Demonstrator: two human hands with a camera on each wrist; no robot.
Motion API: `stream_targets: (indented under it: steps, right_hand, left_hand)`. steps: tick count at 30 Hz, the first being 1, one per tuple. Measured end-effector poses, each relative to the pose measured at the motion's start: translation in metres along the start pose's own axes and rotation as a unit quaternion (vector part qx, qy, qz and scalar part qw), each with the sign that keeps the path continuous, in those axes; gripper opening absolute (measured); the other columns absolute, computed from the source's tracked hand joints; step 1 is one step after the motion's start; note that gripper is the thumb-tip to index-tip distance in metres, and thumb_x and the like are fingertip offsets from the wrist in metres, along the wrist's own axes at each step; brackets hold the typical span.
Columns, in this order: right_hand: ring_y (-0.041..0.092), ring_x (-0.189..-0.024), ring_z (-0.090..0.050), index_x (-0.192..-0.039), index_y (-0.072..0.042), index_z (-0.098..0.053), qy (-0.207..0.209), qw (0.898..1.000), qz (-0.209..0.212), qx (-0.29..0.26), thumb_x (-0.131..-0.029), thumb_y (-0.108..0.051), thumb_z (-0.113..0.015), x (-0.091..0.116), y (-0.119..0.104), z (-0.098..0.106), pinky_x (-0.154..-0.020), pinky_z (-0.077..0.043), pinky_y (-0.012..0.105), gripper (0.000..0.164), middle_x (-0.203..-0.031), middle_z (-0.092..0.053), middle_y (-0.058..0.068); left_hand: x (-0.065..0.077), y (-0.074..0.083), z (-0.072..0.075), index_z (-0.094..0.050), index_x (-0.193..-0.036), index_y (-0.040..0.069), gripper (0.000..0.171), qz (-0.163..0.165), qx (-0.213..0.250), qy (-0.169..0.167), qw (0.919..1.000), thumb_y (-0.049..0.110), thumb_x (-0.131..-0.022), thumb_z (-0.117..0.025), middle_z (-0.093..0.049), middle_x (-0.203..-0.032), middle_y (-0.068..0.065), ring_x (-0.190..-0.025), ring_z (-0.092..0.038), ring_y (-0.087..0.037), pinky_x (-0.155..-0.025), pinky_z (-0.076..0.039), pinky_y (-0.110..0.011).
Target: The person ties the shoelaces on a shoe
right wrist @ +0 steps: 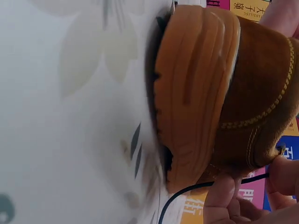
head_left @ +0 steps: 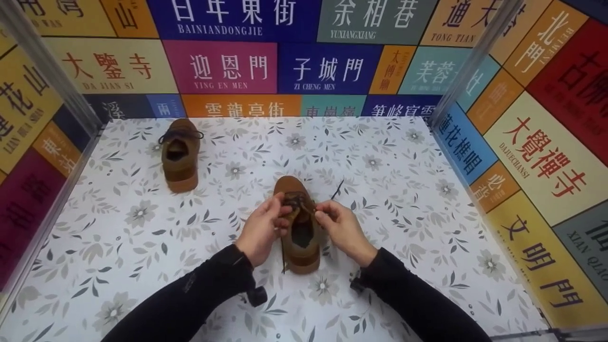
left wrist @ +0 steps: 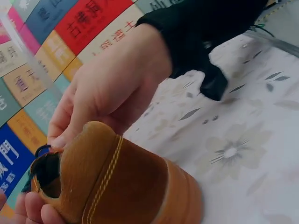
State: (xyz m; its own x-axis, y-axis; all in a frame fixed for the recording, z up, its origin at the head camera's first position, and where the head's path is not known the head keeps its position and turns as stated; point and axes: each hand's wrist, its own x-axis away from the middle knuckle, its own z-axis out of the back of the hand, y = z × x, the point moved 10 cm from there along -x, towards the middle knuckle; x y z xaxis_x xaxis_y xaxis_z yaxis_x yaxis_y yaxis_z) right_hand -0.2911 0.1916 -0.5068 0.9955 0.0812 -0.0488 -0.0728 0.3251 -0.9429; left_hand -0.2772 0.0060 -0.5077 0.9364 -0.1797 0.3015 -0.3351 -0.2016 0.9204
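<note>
A brown leather shoe [head_left: 304, 263] with dark laces stands on the patterned surface, its toe pointing away from me. At the left of its lacing, my left hand [head_left: 263, 228] holds the shoe near the eyelets; in the left wrist view its fingertips [left wrist: 35, 207] lie at the edge of the opening. My right hand [head_left: 346, 230] is on the other side, pinching a dark shoelace [right wrist: 187, 188] between thumb and finger close to the eyelets. One free lace end [head_left: 337, 189] sticks out beyond the right hand. Another lace end hangs down the shoe's left side.
A second brown shoe [head_left: 183, 175], its lace tied in a bow, stands at the back left. Walls of coloured panels with lettering [head_left: 228, 66] enclose the back and sides of the white floral surface [head_left: 380, 190].
</note>
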Motion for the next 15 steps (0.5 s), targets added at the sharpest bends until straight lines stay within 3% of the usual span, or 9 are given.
stream_targets:
  steps: [2, 4, 5, 8, 9, 11, 13, 14, 15]
  right_hand:
    - [0.015, -0.081, -0.066, -0.103, -0.008, -0.068, 0.005, 1.0, -0.005, -0.011, -0.097, -0.015, -0.067, 0.0, 0.003, 0.004, -0.07, -0.053, 0.023, 0.009, -0.093, -0.069, 0.008]
    - [0.016, -0.082, -0.068, -0.103, -0.007, -0.068, 0.013, 1.0, -0.001, -0.007, -0.097, -0.015, -0.067, 0.001, 0.004, 0.008, -0.071, -0.054, 0.024, 0.01, -0.096, -0.069, 0.008]
    - [0.015, -0.083, -0.067, -0.103, -0.009, -0.069, 0.019, 1.0, 0.006, 0.005, -0.096, -0.016, -0.067, 0.001, 0.003, 0.01, -0.073, -0.053, 0.023, 0.01, -0.097, -0.069, 0.007]
    - [0.015, -0.077, -0.064, -0.101, -0.014, -0.069, 0.028, 0.997, 0.037, 0.063, -0.096, -0.021, -0.068, 0.004, -0.002, 0.013, -0.07, -0.05, 0.024, 0.008, -0.09, -0.068, 0.004]
    - [0.016, -0.072, -0.062, -0.1, -0.016, -0.069, 0.03, 0.995, 0.047, 0.082, -0.097, -0.023, -0.068, 0.005, -0.005, 0.014, -0.066, -0.049, 0.024, 0.008, -0.086, -0.068, 0.005]
    - [0.019, -0.064, -0.061, -0.099, -0.019, -0.069, 0.028, 0.993, 0.057, 0.102, -0.098, -0.026, -0.066, 0.006, -0.008, 0.016, -0.06, -0.047, 0.024, 0.008, -0.078, -0.069, 0.005]
    - [0.026, -0.062, -0.064, -0.1, -0.018, -0.068, 0.016, 0.994, 0.059, 0.088, -0.099, -0.026, -0.064, 0.006, -0.011, 0.016, -0.056, -0.048, 0.025, 0.009, -0.076, -0.072, 0.007]
    - [0.029, -0.064, -0.066, -0.101, -0.017, -0.068, 0.013, 0.995, 0.06, 0.078, -0.1, -0.026, -0.063, 0.005, -0.013, 0.017, -0.057, -0.05, 0.025, 0.011, -0.079, -0.074, 0.007]
    - [0.033, -0.07, -0.069, -0.103, -0.015, -0.069, 0.008, 0.996, 0.063, 0.06, -0.1, -0.025, -0.063, 0.005, -0.016, 0.017, -0.059, -0.053, 0.025, 0.012, -0.084, -0.076, 0.009]
  left_hand:
    - [-0.001, 0.002, 0.001, -0.05, -0.143, 0.007, 0.042, -0.024, -0.05, 0.009, 0.9984, 0.027, -0.107, -0.048, -0.063, -0.115, -0.012, -0.084, -0.06, -0.017, -0.074, -0.053, -0.029]
    - [-0.005, 0.011, 0.004, -0.059, -0.129, 0.004, 0.032, -0.082, -0.161, 0.026, 0.9832, 0.021, -0.102, -0.059, -0.065, -0.1, -0.01, -0.078, -0.06, -0.015, -0.07, -0.053, -0.028]
    - [-0.006, 0.016, 0.006, -0.064, -0.119, 0.004, 0.025, -0.113, -0.225, 0.036, 0.9672, 0.02, -0.099, -0.063, -0.065, -0.094, -0.008, -0.075, -0.06, -0.014, -0.069, -0.052, -0.028]
    - [-0.006, 0.027, 0.012, -0.065, -0.096, 0.012, 0.011, -0.185, -0.396, 0.07, 0.8968, 0.022, -0.096, -0.068, -0.063, -0.082, -0.003, -0.07, -0.057, -0.014, -0.065, -0.048, -0.029]
    - [-0.005, 0.03, 0.013, -0.063, -0.092, 0.014, 0.012, -0.201, -0.437, 0.076, 0.8735, 0.024, -0.097, -0.067, -0.063, -0.079, -0.001, -0.069, -0.056, -0.014, -0.064, -0.047, -0.029]
    - [0.0, 0.038, 0.011, -0.059, -0.092, 0.017, 0.013, -0.224, -0.485, 0.084, 0.8409, 0.027, -0.1, -0.062, -0.065, -0.075, 0.001, -0.064, -0.057, -0.015, -0.06, -0.045, -0.032]
    - [0.007, 0.049, 0.008, -0.057, -0.094, 0.019, 0.012, -0.244, -0.513, 0.101, 0.8171, 0.029, -0.101, -0.06, -0.066, -0.072, 0.002, -0.061, -0.059, -0.017, -0.056, -0.044, -0.034]
    - [0.01, 0.054, 0.006, -0.057, -0.094, 0.019, 0.012, -0.253, -0.514, 0.108, 0.8124, 0.029, -0.101, -0.061, -0.066, -0.072, 0.002, -0.059, -0.058, -0.017, -0.054, -0.043, -0.034]
    - [0.012, 0.06, 0.004, -0.058, -0.096, 0.019, 0.01, -0.266, -0.503, 0.112, 0.8145, 0.027, -0.1, -0.063, -0.069, -0.074, 0.001, -0.061, -0.061, -0.018, -0.055, -0.046, -0.034]
